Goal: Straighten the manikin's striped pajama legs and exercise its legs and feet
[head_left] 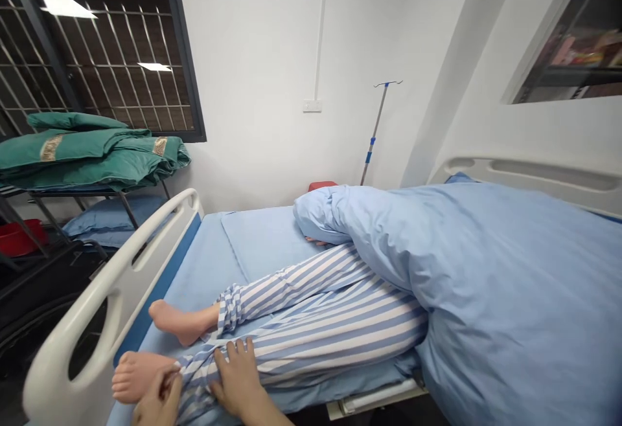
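A figure lies on a hospital bed [243,238] in blue-and-white striped trousers [311,309], its upper body under a light blue quilt [486,296]. Two bare feet point toward the footboard: one higher [177,321], one lower [138,374]. My left hand [158,400] is closed in a pinch on the trouser cuff at the lower ankle. My right hand [238,374] lies flat on the striped lower leg, fingers spread.
A white footboard rail [111,283] stands at the left of the bed, a white headboard [534,177] at the right. Folded green blankets [87,151] lie on a rack under a barred window. An IV pole [374,134] stands by the wall.
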Demonstrator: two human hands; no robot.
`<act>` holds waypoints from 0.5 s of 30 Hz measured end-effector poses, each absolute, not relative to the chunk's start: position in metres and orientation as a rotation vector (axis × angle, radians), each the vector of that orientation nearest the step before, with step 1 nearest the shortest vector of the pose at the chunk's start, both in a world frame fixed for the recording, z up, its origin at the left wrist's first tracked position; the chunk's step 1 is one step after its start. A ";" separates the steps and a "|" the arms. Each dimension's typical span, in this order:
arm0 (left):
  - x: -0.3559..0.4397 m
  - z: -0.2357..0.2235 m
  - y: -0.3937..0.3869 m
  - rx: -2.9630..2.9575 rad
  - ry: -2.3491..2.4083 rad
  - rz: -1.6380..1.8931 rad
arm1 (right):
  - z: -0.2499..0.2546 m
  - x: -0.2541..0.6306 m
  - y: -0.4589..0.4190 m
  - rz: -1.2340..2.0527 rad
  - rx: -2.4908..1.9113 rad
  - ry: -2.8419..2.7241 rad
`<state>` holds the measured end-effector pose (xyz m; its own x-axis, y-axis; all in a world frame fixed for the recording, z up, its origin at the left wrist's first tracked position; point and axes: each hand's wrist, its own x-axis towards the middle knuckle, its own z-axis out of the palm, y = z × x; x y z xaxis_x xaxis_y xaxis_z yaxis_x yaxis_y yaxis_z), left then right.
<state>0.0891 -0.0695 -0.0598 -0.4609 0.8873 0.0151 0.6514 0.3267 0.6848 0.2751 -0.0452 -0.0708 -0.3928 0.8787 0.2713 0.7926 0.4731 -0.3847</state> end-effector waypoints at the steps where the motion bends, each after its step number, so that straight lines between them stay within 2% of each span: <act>1: 0.105 -0.054 -0.049 1.537 2.121 0.878 | -0.073 0.275 -0.044 0.250 -1.384 -2.296; 5: 0.157 -0.049 0.039 2.031 1.880 0.802 | -0.083 0.272 -0.038 0.183 -1.415 -2.321; 8: 0.166 -0.063 0.076 2.311 1.884 0.478 | -0.088 0.266 -0.034 0.161 -1.451 -2.347; 12: 0.120 -0.078 0.073 2.496 2.144 -0.058 | -0.089 0.262 -0.029 0.137 -1.505 -2.372; 15: 0.074 -0.069 0.058 2.691 2.167 -0.269 | -0.088 0.264 -0.026 0.173 -1.476 -2.434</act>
<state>0.0740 0.0582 -0.0687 0.2265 0.9706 0.0817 0.9211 -0.1861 -0.3419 0.2637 -0.0265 -0.0875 -0.4338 0.8825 0.1819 0.8478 0.4681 -0.2493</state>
